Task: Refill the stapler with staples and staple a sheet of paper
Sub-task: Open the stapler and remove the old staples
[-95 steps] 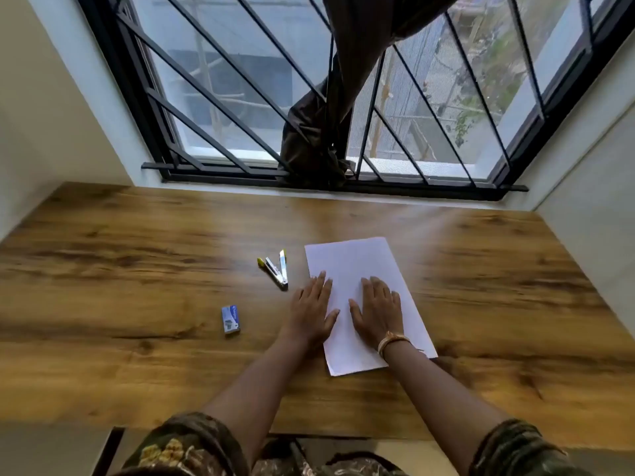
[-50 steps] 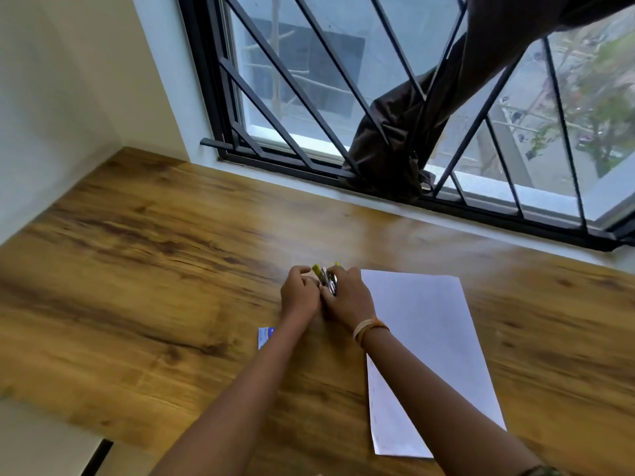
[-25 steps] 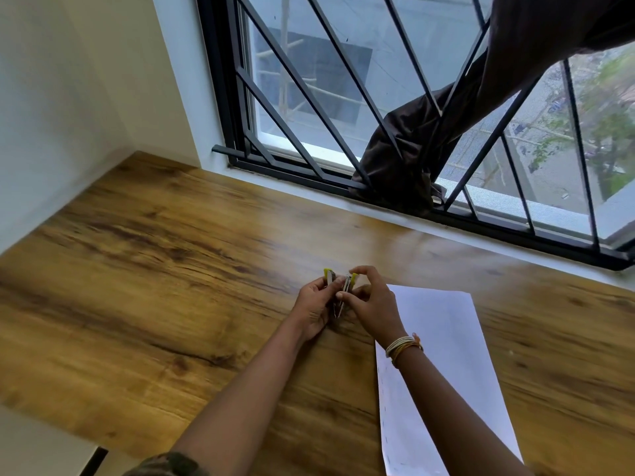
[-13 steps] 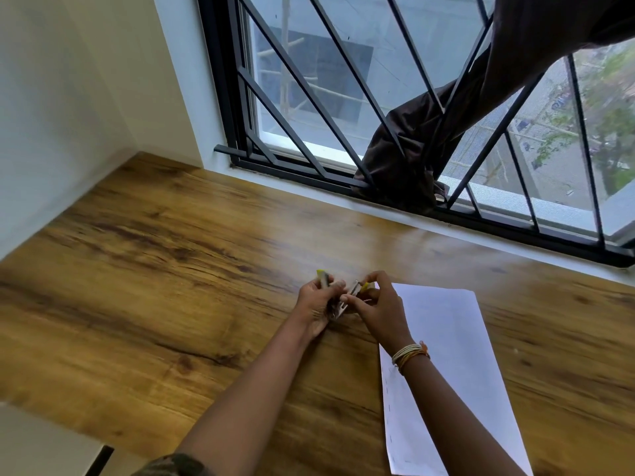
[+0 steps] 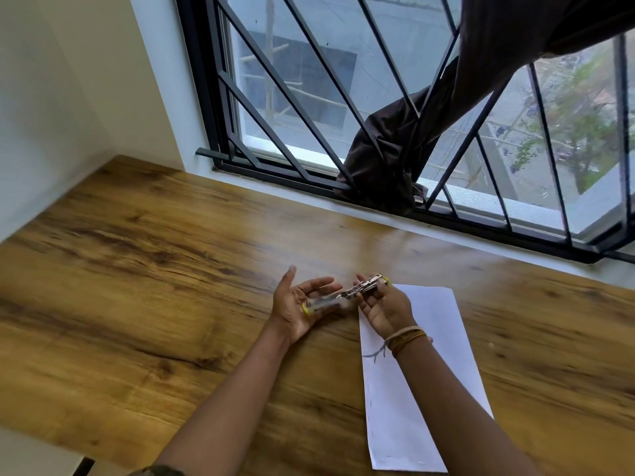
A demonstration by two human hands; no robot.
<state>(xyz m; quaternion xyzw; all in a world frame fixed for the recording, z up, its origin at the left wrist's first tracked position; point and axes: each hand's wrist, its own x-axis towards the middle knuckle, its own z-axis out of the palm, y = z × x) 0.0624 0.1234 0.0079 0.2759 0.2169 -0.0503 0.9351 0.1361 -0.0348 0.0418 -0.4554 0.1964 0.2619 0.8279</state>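
My sheet of paper lies nearest me on the tabletop, its long side running from the near edge away toward the window, under my right forearm. Beyond it, my right hand pinches one end of the stapler between thumb and fingertips, curled narrowly round it. The stapler is swung fully open and held just above the tabletop, its long axis running almost crosswise, parallel to the window edge: the metal end rises toward the far right past my right fingertips, the yellow-tipped end dips left into my left hand. That left hand is palm up and spread wide, fingers loose, with the blurred left half of the stapler lying across it; I cannot tell whether it grips or only supports. I judge the open channel faces up, so staples must come from the left, and my left hand is freer to fetch them. I see no staple box here.
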